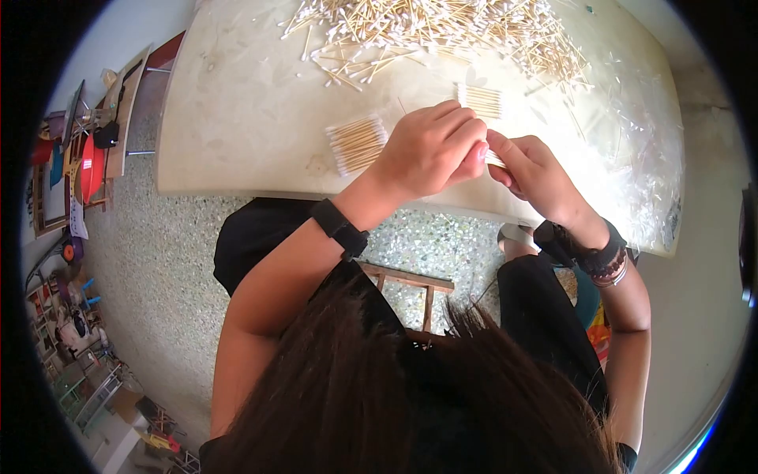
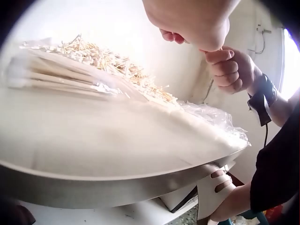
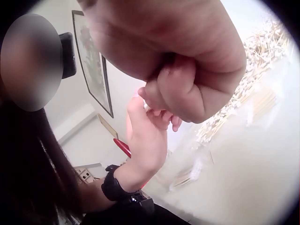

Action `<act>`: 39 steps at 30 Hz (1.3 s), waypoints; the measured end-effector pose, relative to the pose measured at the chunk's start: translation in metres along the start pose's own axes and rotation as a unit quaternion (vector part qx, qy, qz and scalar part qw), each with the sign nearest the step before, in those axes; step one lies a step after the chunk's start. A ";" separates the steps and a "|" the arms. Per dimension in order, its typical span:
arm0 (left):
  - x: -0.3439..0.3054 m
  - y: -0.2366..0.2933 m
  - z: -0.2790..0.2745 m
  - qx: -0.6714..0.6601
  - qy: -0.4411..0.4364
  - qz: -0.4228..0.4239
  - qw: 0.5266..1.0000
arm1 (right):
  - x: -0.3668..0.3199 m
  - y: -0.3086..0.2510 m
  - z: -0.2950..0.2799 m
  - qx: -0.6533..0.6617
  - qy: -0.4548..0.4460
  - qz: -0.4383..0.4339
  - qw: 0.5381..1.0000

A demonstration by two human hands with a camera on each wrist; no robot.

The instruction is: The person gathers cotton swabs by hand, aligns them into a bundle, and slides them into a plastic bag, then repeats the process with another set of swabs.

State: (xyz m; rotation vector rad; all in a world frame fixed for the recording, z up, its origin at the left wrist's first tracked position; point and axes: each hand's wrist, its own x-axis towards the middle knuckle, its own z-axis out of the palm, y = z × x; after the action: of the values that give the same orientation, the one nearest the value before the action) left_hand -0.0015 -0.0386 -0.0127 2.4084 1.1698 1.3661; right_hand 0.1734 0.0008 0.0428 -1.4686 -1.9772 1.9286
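Note:
Both hands meet above the front part of the table. My left hand [image 1: 433, 148] has its fingers curled, and its thumb side is against my right hand [image 1: 543, 175]. Between them a small bit of a cotton swab pack [image 1: 495, 160] shows, pinched by the right thumb and fingers; the rest is hidden inside the hands. In the right wrist view, the right hand's fingers [image 3: 176, 91] are folded in and the left hand [image 3: 147, 138] reaches up to them. One flat pack of cotton swabs [image 1: 355, 144] lies left of the hands, another pack [image 1: 479, 101] just beyond them.
A large heap of loose cotton swabs [image 1: 442, 31] spreads over the far side of the table [image 1: 237, 134]. Clear plastic bags [image 1: 643, 174] lie along the right side. Below the front edge stands a wooden stool frame [image 1: 407, 276] on the speckled floor.

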 end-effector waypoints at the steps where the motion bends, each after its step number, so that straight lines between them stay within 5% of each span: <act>1: 0.000 0.000 0.001 -0.018 0.019 -0.011 1.000 | 0.001 0.002 0.002 -0.015 0.028 -0.026 0.999; 12: 0.007 0.029 0.000 -0.112 0.041 -0.223 0.967 | 0.006 0.016 0.016 -0.121 0.208 -0.195 0.951; 14: 0.009 0.033 -0.002 -0.144 0.002 -0.315 0.938 | 0.009 0.018 0.019 -0.138 0.257 -0.259 0.921; 20: 0.013 0.037 0.002 -0.182 0.034 -0.377 0.908 | 0.022 0.020 0.017 -0.239 0.329 -0.402 0.821; 21: 0.012 0.036 0.001 -0.181 0.034 -0.377 0.908 | 0.020 0.018 0.016 -0.239 0.328 -0.402 0.821; 23: 0.010 0.032 0.002 -0.148 0.031 -0.347 0.925 | 0.013 0.015 0.014 -0.176 0.249 -0.247 0.920; 24: 0.009 0.028 0.004 -0.148 0.031 -0.348 0.925 | 0.013 0.014 0.015 -0.176 0.249 -0.247 0.920; 26: 0.008 0.021 0.007 -0.126 0.078 -0.229 0.962 | 0.012 0.012 0.015 -0.030 0.160 -0.146 0.976; 32: 0.012 0.022 0.002 -0.191 0.065 -0.272 0.941 | 0.005 0.001 0.012 0.103 0.091 -0.050 0.989; 35: 0.017 0.029 0.003 -0.143 0.114 -0.250 0.951 | 0.005 0.004 0.014 0.161 0.148 -0.056 0.974; 39: 0.016 0.030 0.004 -0.089 0.095 -0.251 0.959 | 0.003 0.006 0.005 0.097 0.126 -0.075 0.984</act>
State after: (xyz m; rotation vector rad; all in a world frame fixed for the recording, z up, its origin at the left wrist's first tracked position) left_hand 0.0230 -0.0480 0.0095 1.7215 1.4972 1.4655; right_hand 0.1722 -0.0023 0.0347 -1.3899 -1.6891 1.7219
